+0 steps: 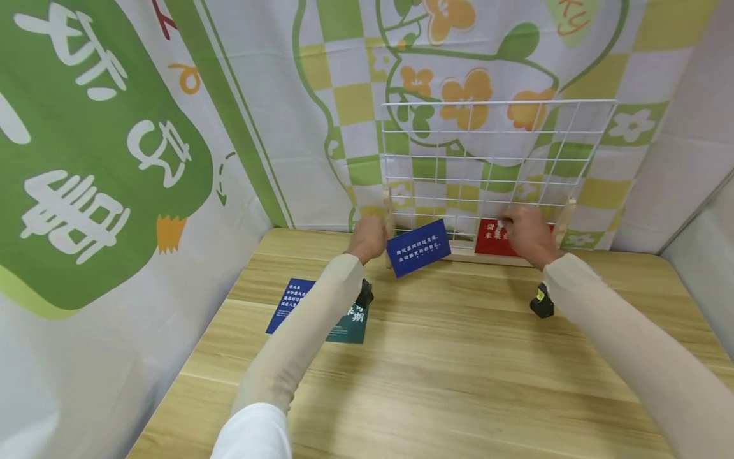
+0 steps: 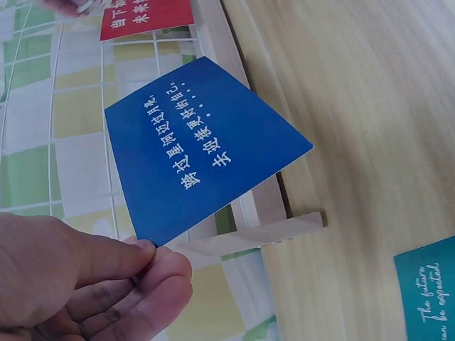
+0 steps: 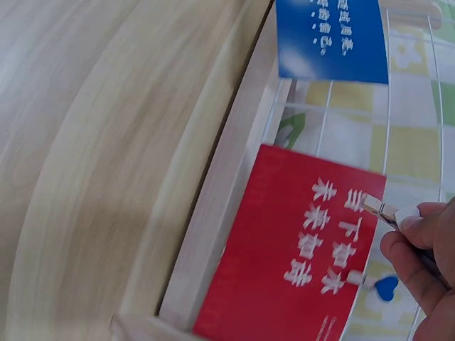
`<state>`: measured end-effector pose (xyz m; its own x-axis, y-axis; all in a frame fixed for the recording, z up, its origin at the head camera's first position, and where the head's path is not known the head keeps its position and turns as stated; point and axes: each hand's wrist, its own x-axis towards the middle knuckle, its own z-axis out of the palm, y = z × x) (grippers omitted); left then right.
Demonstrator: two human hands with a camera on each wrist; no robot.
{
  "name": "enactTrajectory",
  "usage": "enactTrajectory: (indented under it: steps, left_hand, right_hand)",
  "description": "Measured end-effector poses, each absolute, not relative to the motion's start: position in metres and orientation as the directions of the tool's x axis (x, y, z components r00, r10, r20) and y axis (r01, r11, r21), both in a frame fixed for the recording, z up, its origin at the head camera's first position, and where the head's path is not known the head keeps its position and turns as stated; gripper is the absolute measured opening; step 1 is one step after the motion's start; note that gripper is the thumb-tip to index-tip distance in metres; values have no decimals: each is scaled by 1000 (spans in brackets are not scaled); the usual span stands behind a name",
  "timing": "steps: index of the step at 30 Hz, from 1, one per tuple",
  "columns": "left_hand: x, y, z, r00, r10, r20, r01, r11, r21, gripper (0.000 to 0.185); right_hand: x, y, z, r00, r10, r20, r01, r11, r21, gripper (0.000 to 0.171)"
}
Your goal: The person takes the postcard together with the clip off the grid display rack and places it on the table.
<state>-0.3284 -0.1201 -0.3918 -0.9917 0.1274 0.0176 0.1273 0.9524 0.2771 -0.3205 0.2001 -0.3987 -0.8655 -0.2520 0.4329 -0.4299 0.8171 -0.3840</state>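
Observation:
A white wire grid stands in a wooden base at the back of the table. My left hand pinches the lower left corner of a blue card with white writing, held tilted in front of the grid's bottom left. In the left wrist view the thumb and fingers grip that blue card at its corner. My right hand is at the top of a red card that leans against the grid. Its fingertips pinch a small clip at the red card's upper edge.
A dark blue card and a teal card lie flat on the wooden table under my left forearm. A printed green and yellow cloth hangs behind the grid and along the left side. A pale wall closes the right side.

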Motion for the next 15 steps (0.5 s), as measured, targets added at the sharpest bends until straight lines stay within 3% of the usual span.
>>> enactTrajectory:
  steps: [10,15]
  left_hand:
    - [-316,-137,-397,-985,162,61,173,949,263,32]
    - [-309,-142,-400,-990,129,54,140,934,330,24]
  right_hand:
    - [-309,232,-400,-865,-258,430,-425,832,-358,19]
    - [-305,250,-406,-853,-267,449,-438,834,-337,17]
